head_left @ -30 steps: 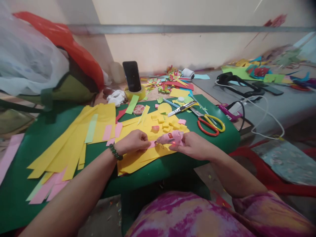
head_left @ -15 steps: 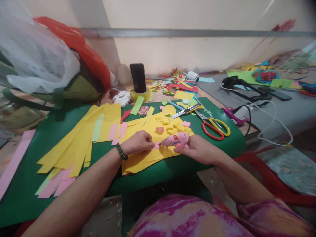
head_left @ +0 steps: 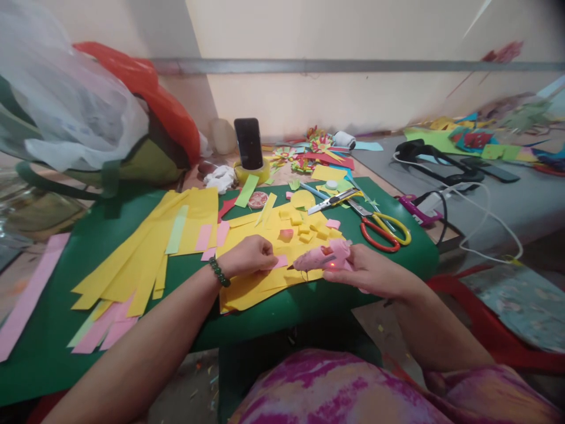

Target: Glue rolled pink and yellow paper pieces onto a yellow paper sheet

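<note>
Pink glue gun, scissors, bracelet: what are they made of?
Pink glue gun: matte, creased outer layer, maybe paper or cloth; body underneath unclear.
Scissors: metal blades, going by grey sheen; handles likely plastic, smooth solid red and yellow.
Bracelet: round dark-green beads with slight shine, stone or glass.

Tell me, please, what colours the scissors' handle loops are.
The scissors have a red loop and a yellow loop, clearest in the head view.

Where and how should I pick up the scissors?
Best by the red handle loop and yellow handle loop, from the near right: the scissors point their blades away and left, beside the utility knife.
</note>
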Demonstrator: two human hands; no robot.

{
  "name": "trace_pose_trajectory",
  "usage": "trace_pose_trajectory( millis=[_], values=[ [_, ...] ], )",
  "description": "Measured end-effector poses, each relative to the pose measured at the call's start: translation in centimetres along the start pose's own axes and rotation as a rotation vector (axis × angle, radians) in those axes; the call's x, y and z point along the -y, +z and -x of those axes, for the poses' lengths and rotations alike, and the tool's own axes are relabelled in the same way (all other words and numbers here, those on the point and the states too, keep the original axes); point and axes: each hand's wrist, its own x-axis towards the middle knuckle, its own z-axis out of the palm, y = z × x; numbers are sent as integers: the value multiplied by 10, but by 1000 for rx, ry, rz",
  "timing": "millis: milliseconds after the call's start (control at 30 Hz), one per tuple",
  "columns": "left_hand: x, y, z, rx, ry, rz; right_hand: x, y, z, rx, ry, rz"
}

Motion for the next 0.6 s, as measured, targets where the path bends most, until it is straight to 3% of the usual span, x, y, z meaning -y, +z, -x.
trace_pose_trajectory(
  millis=[100, 233, 367, 467, 600],
  values=[
    [3, -3, 1, 46, 51, 49, -7, -10, 10, -60, -71, -176],
    [-3, -15, 9, 112, 25, 154, -34, -18, 8, -459, -52, -299],
    [-11, -28, 20, 36, 102, 290, -66, -22, -9, -769, 105, -97],
    [-8, -34, 22, -114, 163, 435, -79, -22, -24, -798, 303, 107],
    [3, -39, 18, -325, 128, 635, -81, -15, -37, -639, 546, 285]
  ],
)
